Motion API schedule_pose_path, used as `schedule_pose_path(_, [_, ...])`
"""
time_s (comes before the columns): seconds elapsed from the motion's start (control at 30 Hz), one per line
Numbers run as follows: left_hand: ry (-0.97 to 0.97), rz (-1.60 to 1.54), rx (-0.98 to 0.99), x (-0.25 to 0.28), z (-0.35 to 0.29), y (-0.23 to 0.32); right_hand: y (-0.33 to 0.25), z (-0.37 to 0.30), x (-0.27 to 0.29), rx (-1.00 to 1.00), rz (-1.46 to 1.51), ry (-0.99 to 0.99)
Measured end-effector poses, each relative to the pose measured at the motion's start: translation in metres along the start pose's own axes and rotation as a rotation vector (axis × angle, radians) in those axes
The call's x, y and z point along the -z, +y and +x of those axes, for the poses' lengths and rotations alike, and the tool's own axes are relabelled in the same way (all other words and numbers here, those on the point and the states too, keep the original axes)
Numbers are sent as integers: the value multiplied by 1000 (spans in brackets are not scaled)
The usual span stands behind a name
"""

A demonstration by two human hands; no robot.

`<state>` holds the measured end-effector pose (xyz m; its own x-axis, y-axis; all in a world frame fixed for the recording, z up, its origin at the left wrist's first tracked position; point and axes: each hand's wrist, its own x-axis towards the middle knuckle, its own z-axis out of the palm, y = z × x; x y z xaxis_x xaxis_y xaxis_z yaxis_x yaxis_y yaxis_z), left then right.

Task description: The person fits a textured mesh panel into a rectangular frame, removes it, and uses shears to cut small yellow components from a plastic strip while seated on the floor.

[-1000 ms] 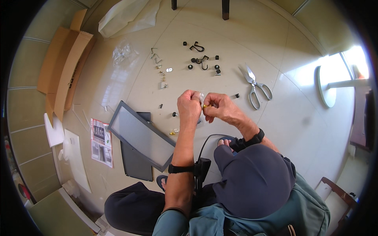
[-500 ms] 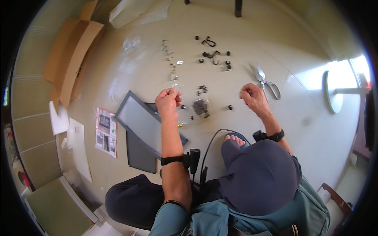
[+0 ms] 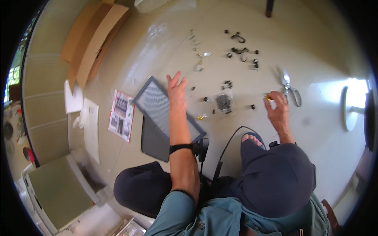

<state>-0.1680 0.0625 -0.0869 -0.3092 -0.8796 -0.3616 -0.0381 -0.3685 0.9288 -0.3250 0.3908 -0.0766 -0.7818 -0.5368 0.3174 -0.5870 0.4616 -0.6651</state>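
My left hand point(image 3: 176, 91) is raised over the grey-framed mesh panel point(image 3: 151, 94) with its fingers spread and nothing in them. My right hand point(image 3: 278, 112) pinches a small gold-coloured piece point(image 3: 268, 97) between thumb and fingertips; its exact kind is too small to make out. On the floor between my hands lies a clear plastic bag point(image 3: 224, 102) of dark pieces. Round it are black knob-like parts point(image 3: 206, 99), a cluster of small black pieces point(image 3: 227, 84) and another gold-coloured piece point(image 3: 201, 117). Beyond my right hand rest the scissors point(image 3: 288, 84), their blades pointing away.
Small metal hardware point(image 3: 198, 59) runs in a line farther off, beside black hooks and knobs point(image 3: 240, 51). A dark panel point(image 3: 154, 141) lies partly under the mesh one. At left are a printed sheet point(image 3: 121, 115) and an open cardboard box point(image 3: 92, 45). A black cable point(image 3: 226, 147) curves near my foot.
My left hand has gone from a closed pinch to spread fingers. My right hand keeps its pinch, and the gold-coloured piece shows more clearly. The whole view has shifted, so the floor items appear farther right.
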Motion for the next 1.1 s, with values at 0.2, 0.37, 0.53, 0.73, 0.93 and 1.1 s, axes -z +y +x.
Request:
schedule_pose_path(0.2, [323,49,-107,25,14,3,3,1,8,-83,4,-36])
schedule_pose_path(0.37, [955,314,-374,173,34,-23,-9,8,-10,-41,10,-102])
schedule_pose_path(0.53, [946,523,59,201,-16,-49,-5,12,-20,-118,97,-145])
schedule_pose_path(0.73, [591,474,274,206,-36,-33,-15,18,-33,-64,180,-158])
schedule_pose_path(0.93, [456,298,395,212,-40,-24,-19,20,-34,-34,221,-180])
schedule_pose_path(1.1, [276,10,419,222,-47,-15,-18,23,-25,-72,206,-185])
